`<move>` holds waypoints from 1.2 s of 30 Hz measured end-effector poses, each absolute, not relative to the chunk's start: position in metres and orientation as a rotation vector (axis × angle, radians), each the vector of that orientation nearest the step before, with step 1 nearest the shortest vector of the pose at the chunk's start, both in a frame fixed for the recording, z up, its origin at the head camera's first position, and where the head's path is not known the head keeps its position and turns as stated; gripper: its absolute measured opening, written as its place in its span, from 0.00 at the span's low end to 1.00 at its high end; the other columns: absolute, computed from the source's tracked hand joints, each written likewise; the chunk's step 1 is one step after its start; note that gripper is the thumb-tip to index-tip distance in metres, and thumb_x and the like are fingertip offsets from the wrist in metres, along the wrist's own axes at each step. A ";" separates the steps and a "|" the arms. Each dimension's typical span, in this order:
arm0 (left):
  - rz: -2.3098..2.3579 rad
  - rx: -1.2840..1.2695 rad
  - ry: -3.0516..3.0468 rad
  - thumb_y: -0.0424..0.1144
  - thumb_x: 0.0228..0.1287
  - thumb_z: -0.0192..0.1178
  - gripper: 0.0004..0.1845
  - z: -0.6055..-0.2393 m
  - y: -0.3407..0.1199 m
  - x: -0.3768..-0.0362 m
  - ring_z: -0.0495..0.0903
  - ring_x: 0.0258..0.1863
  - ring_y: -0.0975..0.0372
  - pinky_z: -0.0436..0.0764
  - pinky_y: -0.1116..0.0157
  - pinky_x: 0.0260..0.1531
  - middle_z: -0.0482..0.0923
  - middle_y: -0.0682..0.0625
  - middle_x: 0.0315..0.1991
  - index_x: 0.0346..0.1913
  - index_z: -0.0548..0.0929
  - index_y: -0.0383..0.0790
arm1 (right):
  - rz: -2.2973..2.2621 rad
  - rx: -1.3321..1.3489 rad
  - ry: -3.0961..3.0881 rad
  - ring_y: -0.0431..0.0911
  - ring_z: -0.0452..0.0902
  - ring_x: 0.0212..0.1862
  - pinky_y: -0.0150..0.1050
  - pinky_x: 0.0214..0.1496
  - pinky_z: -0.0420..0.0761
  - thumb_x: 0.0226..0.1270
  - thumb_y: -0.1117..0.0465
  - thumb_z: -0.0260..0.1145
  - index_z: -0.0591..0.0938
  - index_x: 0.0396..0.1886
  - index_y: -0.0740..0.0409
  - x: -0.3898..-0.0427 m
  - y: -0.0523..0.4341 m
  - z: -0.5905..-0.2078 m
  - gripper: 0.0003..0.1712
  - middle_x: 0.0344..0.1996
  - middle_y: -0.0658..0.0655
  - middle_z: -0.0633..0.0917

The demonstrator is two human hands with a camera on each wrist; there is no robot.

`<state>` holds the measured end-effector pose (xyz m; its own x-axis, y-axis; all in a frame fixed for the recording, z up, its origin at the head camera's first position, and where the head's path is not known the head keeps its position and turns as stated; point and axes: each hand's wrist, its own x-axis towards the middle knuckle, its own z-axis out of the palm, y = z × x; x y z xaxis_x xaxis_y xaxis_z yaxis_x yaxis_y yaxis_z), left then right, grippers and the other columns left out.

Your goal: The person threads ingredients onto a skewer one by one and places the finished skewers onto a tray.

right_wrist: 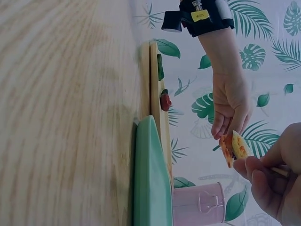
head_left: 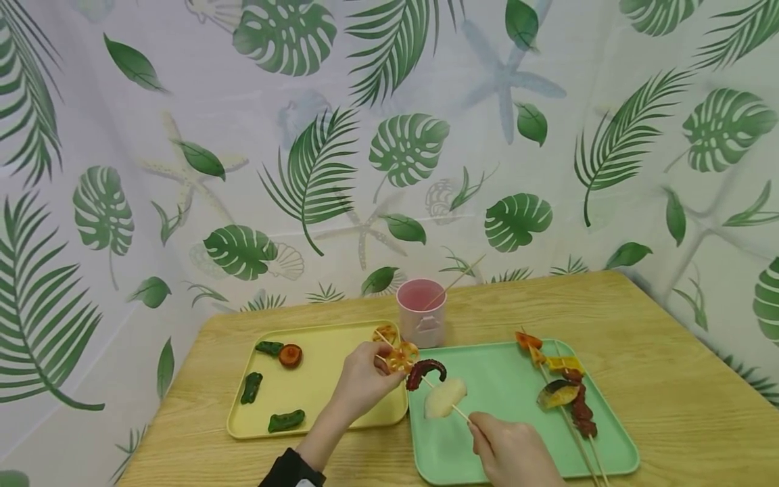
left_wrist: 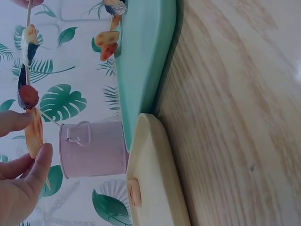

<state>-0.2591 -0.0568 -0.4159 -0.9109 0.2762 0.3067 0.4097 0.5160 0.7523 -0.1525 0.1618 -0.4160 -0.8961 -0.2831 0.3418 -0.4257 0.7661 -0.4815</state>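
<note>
My left hand (head_left: 389,363) pinches an orange lotus root slice (head_left: 403,356) at the tip of a thin wooden skewer (head_left: 456,410), held above the gap between the two trays. Below the slice, the skewer carries a dark red octopus tentacle (head_left: 425,370) and a white piece (head_left: 444,397). My right hand (head_left: 475,423) grips the skewer's lower end over the green tray (head_left: 505,379). In the left wrist view my fingers (left_wrist: 28,169) hold the lotus root slice (left_wrist: 34,134). The right wrist view shows the lotus root slice (right_wrist: 233,147) between both hands.
On the yellow tray (head_left: 328,352) lie three green pepper pieces, a round red-brown slice (head_left: 290,355) and another lotus slice (head_left: 385,333). A pink cup (head_left: 421,312) holding a skewer stands behind the trays. Two loaded skewers (head_left: 569,392) lie on the green tray's right side.
</note>
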 end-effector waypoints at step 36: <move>-0.796 -0.336 -3.260 0.33 0.49 0.69 0.15 -0.440 -0.224 -0.258 0.78 0.37 0.51 0.77 0.53 0.39 0.79 0.44 0.35 0.41 0.82 0.31 | 0.918 0.238 -2.727 0.32 0.60 0.11 0.30 0.17 0.67 0.59 0.72 0.63 0.82 0.28 0.57 -0.153 0.179 -0.433 0.06 0.13 0.40 0.73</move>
